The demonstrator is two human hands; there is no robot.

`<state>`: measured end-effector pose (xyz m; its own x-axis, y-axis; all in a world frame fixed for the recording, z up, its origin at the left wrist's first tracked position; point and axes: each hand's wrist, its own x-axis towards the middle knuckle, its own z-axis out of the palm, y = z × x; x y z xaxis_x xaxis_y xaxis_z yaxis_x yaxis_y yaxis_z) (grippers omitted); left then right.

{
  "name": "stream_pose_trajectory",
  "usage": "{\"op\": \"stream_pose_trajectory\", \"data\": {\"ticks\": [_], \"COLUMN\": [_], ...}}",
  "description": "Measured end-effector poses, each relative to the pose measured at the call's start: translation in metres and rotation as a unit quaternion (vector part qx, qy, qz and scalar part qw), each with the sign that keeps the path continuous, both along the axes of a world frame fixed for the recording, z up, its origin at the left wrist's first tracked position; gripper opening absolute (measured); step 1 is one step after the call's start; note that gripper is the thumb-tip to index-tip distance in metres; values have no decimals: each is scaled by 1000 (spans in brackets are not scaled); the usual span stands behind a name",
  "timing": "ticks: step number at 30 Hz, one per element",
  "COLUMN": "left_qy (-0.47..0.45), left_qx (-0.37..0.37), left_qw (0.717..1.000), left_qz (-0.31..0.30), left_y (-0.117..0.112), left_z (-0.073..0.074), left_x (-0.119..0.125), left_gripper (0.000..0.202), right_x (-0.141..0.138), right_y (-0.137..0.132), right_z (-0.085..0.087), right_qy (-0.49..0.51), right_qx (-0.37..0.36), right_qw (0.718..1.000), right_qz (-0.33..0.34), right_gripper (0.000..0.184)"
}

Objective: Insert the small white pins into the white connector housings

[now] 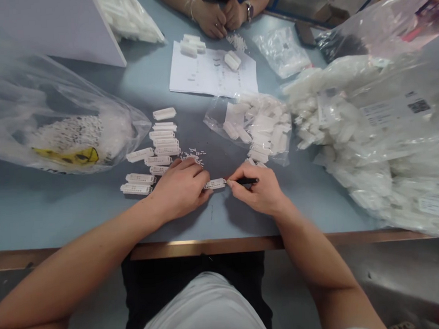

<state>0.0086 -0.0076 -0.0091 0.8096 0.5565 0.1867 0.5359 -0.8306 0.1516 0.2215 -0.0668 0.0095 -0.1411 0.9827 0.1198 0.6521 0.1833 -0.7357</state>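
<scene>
My left hand [185,187] is closed on the left end of a small white slotted plastic part [216,184], which lies on the table. In my right hand [256,187] is a slim black pen-like tool [247,181]. Its dark end sticks out to the right, while my fingertips meet the right end of the part and hide the tip. Just beyond my left fingers lies a scatter of tiny white pins [195,156]. Several similar white parts stand in loose rows to the left, such as one white part [136,190] near my left wrist.
A clear bag of white parts [265,123] lies ahead to the right. Large filled bags [370,124] crowd the right side; another plastic bag [70,130] covers the left. Across the table, another person's hands [220,19] are behind a paper sheet [206,80].
</scene>
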Motion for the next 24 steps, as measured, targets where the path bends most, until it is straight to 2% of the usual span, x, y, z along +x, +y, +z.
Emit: {"op": "stream_pose_trajectory", "data": {"ticks": [8,24], "left_qy": [4,7], "left_qx": [4,-7], "left_qw": [1000,1000], "left_qz": [1,5], "left_y": [0,0], "left_z": [0,0], "left_x": [0,1], "left_gripper": [20,19], "right_x": [-3,-8], "right_y": [1,2], "right_z": [-2,2], "right_qy": [-1,-51], "right_qx": [29,-1], "right_qw": [999,998], "right_qz": [26,39], "right_gripper": [6,8]}}
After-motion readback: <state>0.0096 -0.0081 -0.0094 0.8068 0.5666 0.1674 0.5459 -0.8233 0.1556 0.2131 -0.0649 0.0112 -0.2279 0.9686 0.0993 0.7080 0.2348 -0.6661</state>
